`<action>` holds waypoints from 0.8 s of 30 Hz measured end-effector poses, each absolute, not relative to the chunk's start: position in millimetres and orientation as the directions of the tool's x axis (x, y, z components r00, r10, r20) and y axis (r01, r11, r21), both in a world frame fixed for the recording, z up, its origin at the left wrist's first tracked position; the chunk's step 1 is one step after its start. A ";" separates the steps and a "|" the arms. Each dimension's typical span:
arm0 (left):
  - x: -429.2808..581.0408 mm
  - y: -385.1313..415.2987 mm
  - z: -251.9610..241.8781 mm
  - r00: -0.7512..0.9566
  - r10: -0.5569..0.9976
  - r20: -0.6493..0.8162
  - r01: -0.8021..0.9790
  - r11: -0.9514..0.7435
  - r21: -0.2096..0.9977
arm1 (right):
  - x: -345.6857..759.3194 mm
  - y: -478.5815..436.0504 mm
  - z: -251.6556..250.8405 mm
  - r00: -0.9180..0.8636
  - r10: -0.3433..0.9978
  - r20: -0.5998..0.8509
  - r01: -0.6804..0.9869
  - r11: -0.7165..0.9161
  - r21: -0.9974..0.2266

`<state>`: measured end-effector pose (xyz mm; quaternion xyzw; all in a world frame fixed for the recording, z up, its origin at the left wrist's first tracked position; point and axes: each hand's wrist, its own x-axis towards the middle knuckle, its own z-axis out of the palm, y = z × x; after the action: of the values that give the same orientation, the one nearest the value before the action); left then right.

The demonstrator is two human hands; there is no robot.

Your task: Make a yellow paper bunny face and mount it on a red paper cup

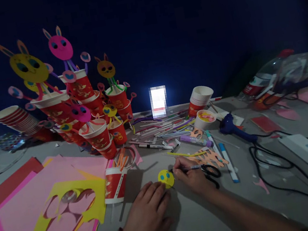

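Two hands meet at a small yellow disc (166, 178) lying flat on the grey tabletop (195, 223), near its front middle. The right hand (192, 178) is closed around a pen (189, 168), its tip down at the disc's right edge. The left hand (147, 215) lies open and flat, holding nothing, its fingertips touching the disc's lower left edge.

Marking so small a piece probably goes best with the left fingertips pinning it firmly, clear of the pen tip. The right wrist should rest on the tabletop and the strokes stay short and light.

Scissors (211, 175) lie just beside the right hand, with markers (227, 160) beyond them. A red cup (115, 185) stands left of the disc, beside a cut-out yellow sheet (69, 208). Farther back are bunny-faced cups (98, 134) and, to the right, a glue gun (234, 127).
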<state>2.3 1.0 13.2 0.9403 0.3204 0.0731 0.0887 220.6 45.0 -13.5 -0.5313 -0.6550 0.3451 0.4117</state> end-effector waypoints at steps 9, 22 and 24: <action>1.9 0.5 11.4 0.786 0.612 0.089 0.584 -0.781 0.221 | 220.6 45.0 -12.7 -0.101 0.983 0.154 0.408 0.182 -0.894; 2.0 0.8 11.5 0.784 0.612 0.102 0.585 -0.784 0.209 | 219.7 45.1 -11.8 -0.094 0.982 0.162 0.409 0.186 -0.893; 2.2 1.1 13.2 0.787 0.609 0.095 0.583 -0.785 0.208 | 220.0 44.9 -12.8 -0.089 0.983 0.163 0.412 0.186 -0.892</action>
<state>2.2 1.1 13.2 0.9416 0.3166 0.0786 0.0838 220.0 44.9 -12.8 -0.5353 -0.6511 0.3473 0.4108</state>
